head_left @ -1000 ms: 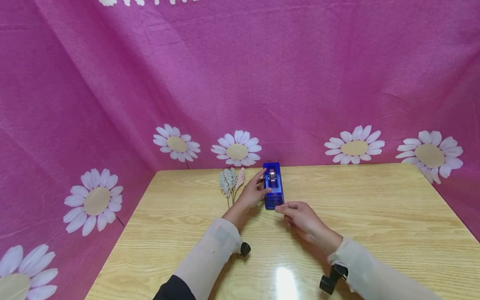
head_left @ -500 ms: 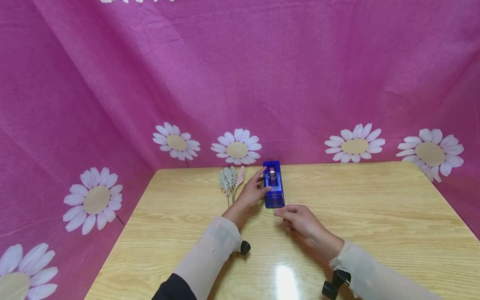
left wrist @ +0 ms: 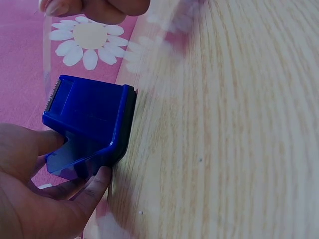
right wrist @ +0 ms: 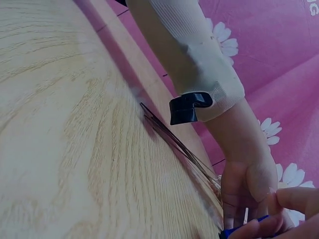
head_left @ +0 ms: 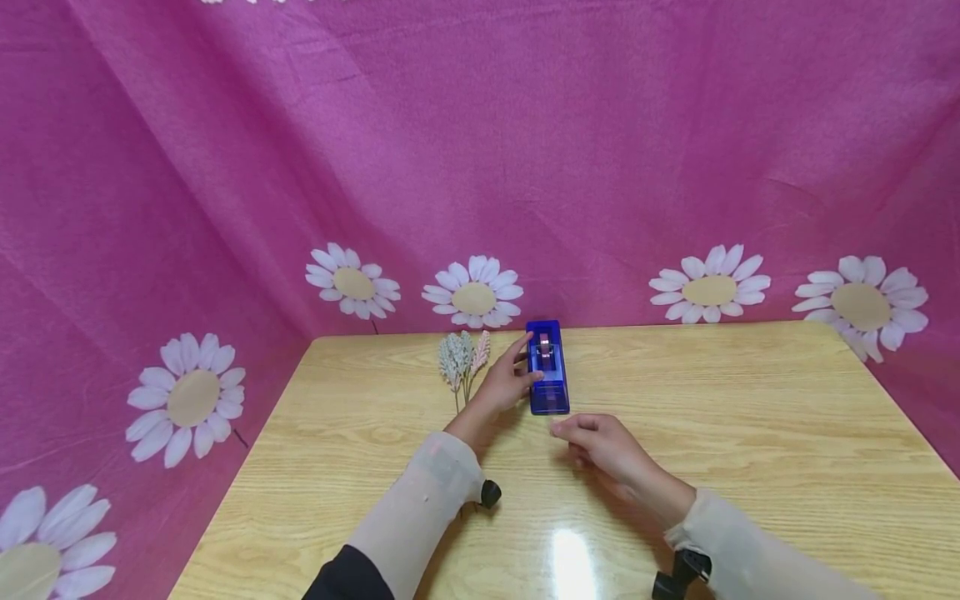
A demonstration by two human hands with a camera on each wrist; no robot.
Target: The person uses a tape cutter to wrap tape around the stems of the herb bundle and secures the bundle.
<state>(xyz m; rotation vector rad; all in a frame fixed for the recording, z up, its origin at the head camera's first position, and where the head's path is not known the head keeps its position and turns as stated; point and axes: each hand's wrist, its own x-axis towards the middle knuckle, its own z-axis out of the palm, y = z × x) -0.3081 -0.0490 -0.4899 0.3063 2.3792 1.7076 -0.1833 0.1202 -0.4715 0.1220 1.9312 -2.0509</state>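
Observation:
A blue tape dispenser (head_left: pixel 551 396) lies on the table near its far edge, with a roll in its well. My left hand (head_left: pixel 504 386) holds the dispenser from the left side, thumb and fingers against its body, as the left wrist view also shows. Below the dispenser's near end, my right hand (head_left: pixel 607 450) pinches the free end of the tape between thumb and forefinger. In the left wrist view a clear strip of tape (left wrist: pixel 47 57) runs from the toothed cutter (left wrist: pixel 53 94) up to the right hand's fingertips (left wrist: pixel 57 7).
Artificial flower sprigs (head_left: pixel 459 362), grey-green and pink, lie beside the left forearm, their thin stems (right wrist: pixel 174 142) passing under it. A pink cloth (head_left: pixel 570 167) with white daisies hangs right behind the light wood table (head_left: pixel 720 400).
My right hand has drawn back a little from the dispenser toward the body, the pinched tape stretching out with it. The left hand and the dispenser stay in place.

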